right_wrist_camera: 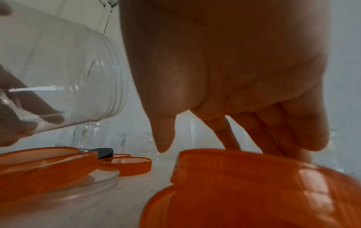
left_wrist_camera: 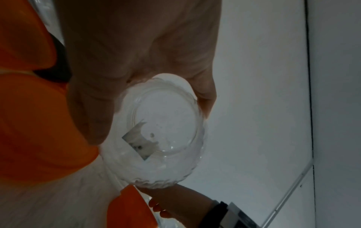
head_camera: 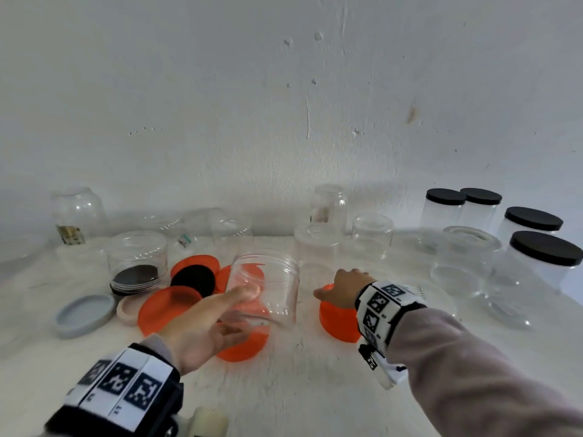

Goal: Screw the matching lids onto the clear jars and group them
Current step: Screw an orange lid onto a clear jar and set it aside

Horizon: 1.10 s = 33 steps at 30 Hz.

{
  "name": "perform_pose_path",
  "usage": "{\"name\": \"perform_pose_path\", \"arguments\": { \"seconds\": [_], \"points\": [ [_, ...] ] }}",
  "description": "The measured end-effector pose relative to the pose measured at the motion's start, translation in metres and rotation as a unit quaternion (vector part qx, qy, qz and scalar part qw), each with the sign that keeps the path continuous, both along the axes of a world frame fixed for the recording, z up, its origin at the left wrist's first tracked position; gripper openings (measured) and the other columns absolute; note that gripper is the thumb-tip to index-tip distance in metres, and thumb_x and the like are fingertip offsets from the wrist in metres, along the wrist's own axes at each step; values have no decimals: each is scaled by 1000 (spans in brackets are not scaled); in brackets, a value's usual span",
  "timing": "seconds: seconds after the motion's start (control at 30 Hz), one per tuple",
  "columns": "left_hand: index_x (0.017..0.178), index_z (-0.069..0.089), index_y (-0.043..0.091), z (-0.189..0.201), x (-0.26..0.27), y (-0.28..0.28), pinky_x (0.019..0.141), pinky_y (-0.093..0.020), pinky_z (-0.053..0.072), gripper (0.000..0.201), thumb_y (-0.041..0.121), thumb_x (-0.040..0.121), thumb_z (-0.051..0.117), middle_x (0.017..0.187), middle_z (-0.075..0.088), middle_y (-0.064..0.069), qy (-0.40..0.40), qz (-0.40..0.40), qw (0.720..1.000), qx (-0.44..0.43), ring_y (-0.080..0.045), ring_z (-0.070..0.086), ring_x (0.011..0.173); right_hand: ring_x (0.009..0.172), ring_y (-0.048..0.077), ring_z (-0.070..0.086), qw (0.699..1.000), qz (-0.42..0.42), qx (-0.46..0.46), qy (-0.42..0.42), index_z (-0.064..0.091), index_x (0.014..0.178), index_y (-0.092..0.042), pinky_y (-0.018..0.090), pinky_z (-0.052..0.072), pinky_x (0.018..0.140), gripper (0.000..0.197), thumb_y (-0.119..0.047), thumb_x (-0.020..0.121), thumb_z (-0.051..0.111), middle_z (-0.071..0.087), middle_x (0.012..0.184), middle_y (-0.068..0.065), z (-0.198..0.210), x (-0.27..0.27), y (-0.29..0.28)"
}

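Observation:
My left hand grips a clear wide-mouth jar and holds it tilted above the table, thumb on one side and fingers on the other. The left wrist view looks at the jar's base between the fingers. To the right, my right hand reaches down over a stack of orange lids. In the right wrist view its fingers touch the far rim of the top orange lid, while the thumb hangs just above the near rim. The jar hangs at the upper left there.
More orange lids, a black lid, a grey lid and a beige lid lie at the left. Another orange lid lies under the held jar. Jars with black lids stand at the back right. Several lidless clear jars line the wall.

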<state>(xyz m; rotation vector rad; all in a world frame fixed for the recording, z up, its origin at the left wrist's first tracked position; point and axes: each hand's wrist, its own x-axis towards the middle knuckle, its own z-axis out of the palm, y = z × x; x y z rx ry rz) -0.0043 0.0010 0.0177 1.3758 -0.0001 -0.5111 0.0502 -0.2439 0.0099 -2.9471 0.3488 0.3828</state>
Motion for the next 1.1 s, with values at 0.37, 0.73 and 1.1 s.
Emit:
{"name": "perform_pose_path", "arguments": {
  "seconds": [0.37,0.73,1.1],
  "points": [
    [109,49,14,-10,-3,-14,108,-42,38,86,42,37,87,110,57,-11,-71,-57,979,182,-24,55,110,125,30,45,998,-16,30,46,33,141,-16,41,40,96,84,-67,78,54,45,140,10,-2,12,-7],
    [136,23,24,-11,-7,-34,100,-27,40,99,41,62,86,124,44,12,-122,-166,926,317,-14,46,117,93,18,57,992,50,116,-5,47,127,-16,30,44,79,76,-76,80,43,58,115,4,58,-1,-10],
    [129,48,21,-25,1,-63,99,-33,47,75,25,64,85,125,55,-1,-307,-180,867,348,-15,51,119,107,22,54,973,136,183,36,30,139,-33,40,48,94,91,-62,65,74,48,129,0,67,-24,-2]
  ]
}}
